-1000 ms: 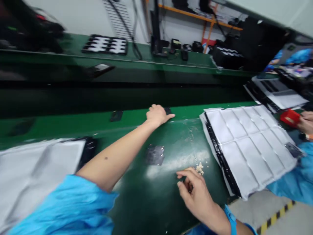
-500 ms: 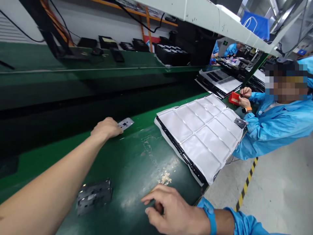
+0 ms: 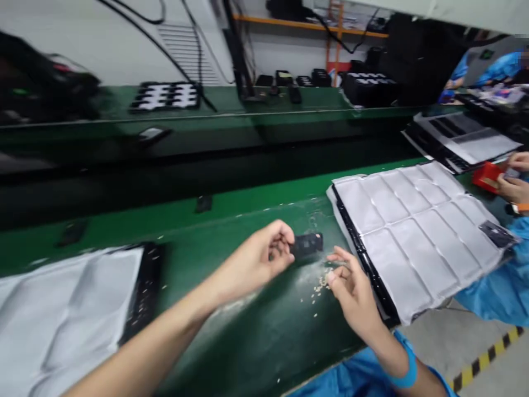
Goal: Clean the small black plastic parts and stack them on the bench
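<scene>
My left hand grips a dark flat plate-like part by its left end, above the green bench. A small pale spot shows near the part's far end. Just to the right is my right hand, its fingers apart and slightly curled; nothing is visible in them. Beside its thumb, several tiny pale pieces lie scattered on the bench. The exact kind of the dark part cannot be made out.
White-sheeted stacks lie on the right and left. A small dark piece rests on the bright green strip behind. At far right a co-worker's hands are by a red box.
My left hand has left the grey plate at the strip and now holds a dark part. That part's former spot is out of the bench's lower left. The camera view has turned left.
</scene>
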{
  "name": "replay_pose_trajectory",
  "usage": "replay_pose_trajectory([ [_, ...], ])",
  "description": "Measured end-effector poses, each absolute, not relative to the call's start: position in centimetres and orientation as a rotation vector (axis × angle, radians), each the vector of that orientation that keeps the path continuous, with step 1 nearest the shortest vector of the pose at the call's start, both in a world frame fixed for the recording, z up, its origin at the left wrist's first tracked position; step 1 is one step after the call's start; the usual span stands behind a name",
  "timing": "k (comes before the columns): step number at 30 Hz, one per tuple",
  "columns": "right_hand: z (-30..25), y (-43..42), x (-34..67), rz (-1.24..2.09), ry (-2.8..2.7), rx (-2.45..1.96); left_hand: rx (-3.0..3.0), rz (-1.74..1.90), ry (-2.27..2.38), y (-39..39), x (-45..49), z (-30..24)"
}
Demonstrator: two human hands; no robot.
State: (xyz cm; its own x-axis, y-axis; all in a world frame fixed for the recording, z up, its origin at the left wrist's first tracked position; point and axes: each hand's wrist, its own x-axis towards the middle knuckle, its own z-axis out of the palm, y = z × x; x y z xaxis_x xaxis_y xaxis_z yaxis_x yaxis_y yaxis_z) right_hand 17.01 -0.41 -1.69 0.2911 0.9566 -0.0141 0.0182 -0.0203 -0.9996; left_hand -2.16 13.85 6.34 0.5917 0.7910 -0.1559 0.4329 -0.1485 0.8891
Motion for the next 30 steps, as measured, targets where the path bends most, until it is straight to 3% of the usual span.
replay_pose_trajectory([
  [5,0.0,-0.5,15.9,1.332,-1.079,-1.209,1.75,0.529,1.051,5.2,-4.0,6.3],
  [11,1.0,-1.4,14.7,1.295,-1.103,-1.269,1.359,0.741,1.091,2.1,-3.1,3.3],
  [30,-0.3,-0.9,15.2,1.076,-0.966,-1.313,1.49,0.652,1.08,1.3,-1.0,1.6],
])
